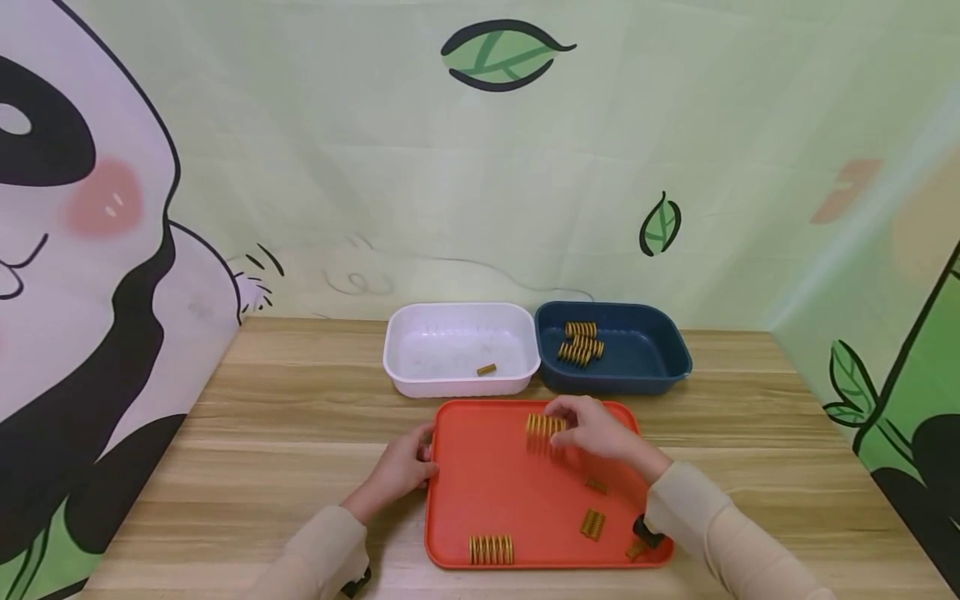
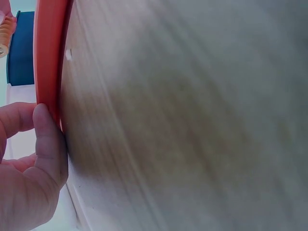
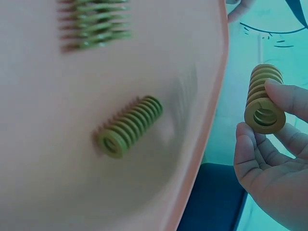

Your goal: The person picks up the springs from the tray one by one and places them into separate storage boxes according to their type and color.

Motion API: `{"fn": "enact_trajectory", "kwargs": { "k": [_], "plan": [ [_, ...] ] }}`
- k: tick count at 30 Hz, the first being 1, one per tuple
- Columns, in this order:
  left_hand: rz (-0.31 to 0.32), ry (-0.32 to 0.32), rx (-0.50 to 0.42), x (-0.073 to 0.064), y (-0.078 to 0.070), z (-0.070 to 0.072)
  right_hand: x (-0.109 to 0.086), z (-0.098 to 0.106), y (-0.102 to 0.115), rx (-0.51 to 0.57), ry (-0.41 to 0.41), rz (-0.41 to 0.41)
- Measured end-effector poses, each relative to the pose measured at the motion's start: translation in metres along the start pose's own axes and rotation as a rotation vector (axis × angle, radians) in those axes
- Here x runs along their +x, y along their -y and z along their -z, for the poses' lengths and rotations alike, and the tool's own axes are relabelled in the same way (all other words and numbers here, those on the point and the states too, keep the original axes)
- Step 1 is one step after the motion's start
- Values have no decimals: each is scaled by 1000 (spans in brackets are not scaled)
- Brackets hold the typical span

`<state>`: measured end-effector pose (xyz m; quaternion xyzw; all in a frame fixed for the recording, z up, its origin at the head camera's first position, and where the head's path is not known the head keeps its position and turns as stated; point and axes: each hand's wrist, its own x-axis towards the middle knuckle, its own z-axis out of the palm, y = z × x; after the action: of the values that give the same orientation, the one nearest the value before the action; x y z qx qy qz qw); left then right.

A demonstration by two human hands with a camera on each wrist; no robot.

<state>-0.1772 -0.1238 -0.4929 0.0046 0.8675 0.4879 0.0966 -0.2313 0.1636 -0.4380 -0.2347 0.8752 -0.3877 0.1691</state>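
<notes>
My right hand (image 1: 592,429) pinches a large yellow coil spring (image 1: 537,423) between thumb and fingers, over the far part of the red tray (image 1: 495,479). The right wrist view shows this spring's open ring end facing the camera. At the tray's left side, my left hand (image 1: 399,461) grips the rim, thumb and finger pressed on the red edge in the left wrist view. Another large spring (image 1: 491,550) lies by the tray's near edge. Smaller springs lie on its right half: one in the middle right (image 1: 592,523), one farther back (image 1: 597,485), one near the corner (image 1: 637,548), partly hidden by my wrist.
Behind the tray stand a white tub (image 1: 405,380) with one small spring (image 1: 487,369) in it and a dark blue tub (image 1: 648,350) holding several large springs (image 1: 581,343). They sit side by side on a wooden table (image 1: 315,392), before a printed cloth backdrop (image 1: 360,167).
</notes>
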Motion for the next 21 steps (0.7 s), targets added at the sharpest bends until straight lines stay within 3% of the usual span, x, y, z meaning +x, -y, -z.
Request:
{"fn": "enact_trajectory", "kwargs": {
  "k": [10, 21],
  "plan": [
    [-1, 6, 4, 1, 1, 0, 3, 9, 3, -36, -57, 19],
    [-13, 7, 5, -1, 0, 1, 3, 24, 8, -10, -95, -30]
  ]
}}
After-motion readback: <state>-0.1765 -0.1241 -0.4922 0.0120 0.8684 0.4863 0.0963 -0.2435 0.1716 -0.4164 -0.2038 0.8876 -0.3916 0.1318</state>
